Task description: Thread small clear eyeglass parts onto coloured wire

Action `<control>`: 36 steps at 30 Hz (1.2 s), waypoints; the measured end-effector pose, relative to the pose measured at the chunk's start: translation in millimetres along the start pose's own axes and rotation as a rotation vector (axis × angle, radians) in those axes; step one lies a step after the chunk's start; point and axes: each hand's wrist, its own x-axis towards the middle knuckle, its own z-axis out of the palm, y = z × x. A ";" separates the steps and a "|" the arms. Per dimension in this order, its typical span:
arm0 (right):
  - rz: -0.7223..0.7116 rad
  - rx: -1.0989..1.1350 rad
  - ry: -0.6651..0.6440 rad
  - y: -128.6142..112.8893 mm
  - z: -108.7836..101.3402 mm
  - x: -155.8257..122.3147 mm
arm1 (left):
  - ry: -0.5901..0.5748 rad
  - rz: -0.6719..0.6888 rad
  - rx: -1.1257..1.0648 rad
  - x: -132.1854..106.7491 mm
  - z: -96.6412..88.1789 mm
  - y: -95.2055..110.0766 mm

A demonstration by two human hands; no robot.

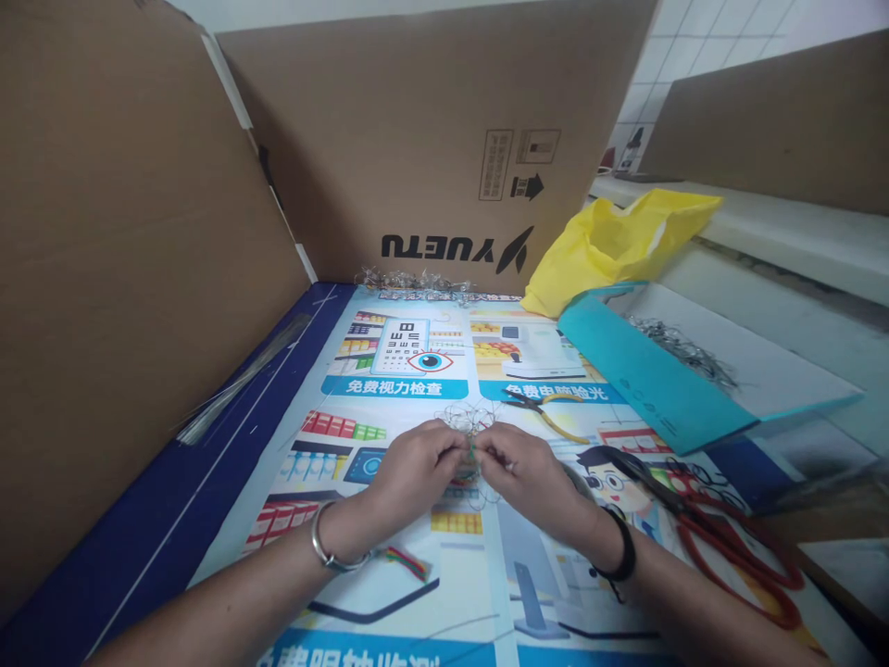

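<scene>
Both of my hands meet over the middle of the printed sheet. My left hand [422, 463] is closed, thumb and fingertips pinched on a tangle of thin looped wire [472, 419]. From the other side my right hand [522, 468] pinches the same wire, its fingertips nearly touching the left ones. A bit of green shows between the fingertips, too small to make out. Wire loops stick out above and below the fingers. Just beyond my right hand lie yellow-handled pliers [548, 412]. Under my left wrist is a small bundle of coloured strands [406, 562].
Large red-handled scissors [701, 519] lie to the right. A teal box [653, 380] holds many dark wire pieces [684, 352], with a yellow bag [618, 245] behind it. Straight wires [243, 380] lie at left. Wire loops [417, 281] sit against the cardboard wall [417, 139].
</scene>
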 end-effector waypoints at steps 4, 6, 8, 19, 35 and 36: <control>-0.031 -0.028 -0.008 0.7 1.4 -0.4 | -0.005 -0.010 -0.014 0.4 1.1 -3.9; -0.067 -0.055 -0.006 1.0 2.1 -0.2 | -0.003 -0.018 -0.023 0.6 1.8 -5.1; -0.106 -0.087 0.003 1.5 3.2 -0.2 | -0.005 -0.034 -0.038 0.7 2.4 -5.3; 0.023 -0.081 0.029 0.7 5.9 -3.3 | -0.025 -0.062 -0.072 2.5 12.8 -2.9; -0.030 0.039 0.158 -15.5 -6.6 -5.8 | 0.114 -0.003 -0.179 -3.0 4.5 12.5; -0.051 0.020 0.177 -16.0 -6.4 -6.4 | 0.104 0.001 -0.193 -3.4 3.7 13.7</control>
